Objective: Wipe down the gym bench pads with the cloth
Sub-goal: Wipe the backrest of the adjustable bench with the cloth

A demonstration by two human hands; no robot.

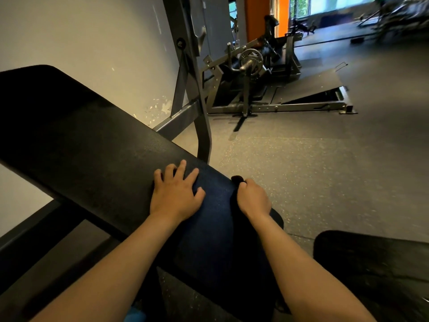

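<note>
Black bench pad (92,140) sloped under me. Left hand (176,196) lay flat on it, fingers (180,170) spread. Right hand (253,201) gripped dark cloth (236,180), bunched at pad's right edge. Risk, I judged: cloth sliding off edge, pad's far end missed.

The gym was dim, lit mostly by daylight from bright, blown-out windows (334,5) at one o'clock. The black bench pad (81,140) at nine o'clock sank into near-featureless shadow with a faint sheen. Wide-angle bending and smeared blur spoiled the edges, worst at two and five o'clock.
</note>
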